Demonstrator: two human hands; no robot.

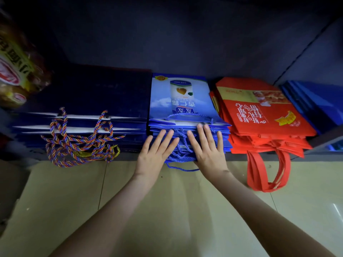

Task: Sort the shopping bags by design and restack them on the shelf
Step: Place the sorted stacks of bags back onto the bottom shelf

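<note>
**Squaring the Blue Bag Stack: Handling Notes**

The blue bag stack [181, 101] lies flat at the middle of the shelf [128, 156], its open ends and cord handles [178, 154] at the shelf's front edge. The navy bag stack [92, 93] sits just beside it on the left and the red bag stack [259, 112] on the right.

The left hand [157, 153] and right hand [207, 149] both lie released, with straight fingers pressed flat against the front face of the blue stack. Neither grasps anything.

- The bags look like glossy paper: light singly, probably heavy as a stack, and likely to slide on each other.
- The edges should be stiff enough to push square.
- To lift, grip the stack by its two sides, not by the cords, which tangle.
</note>
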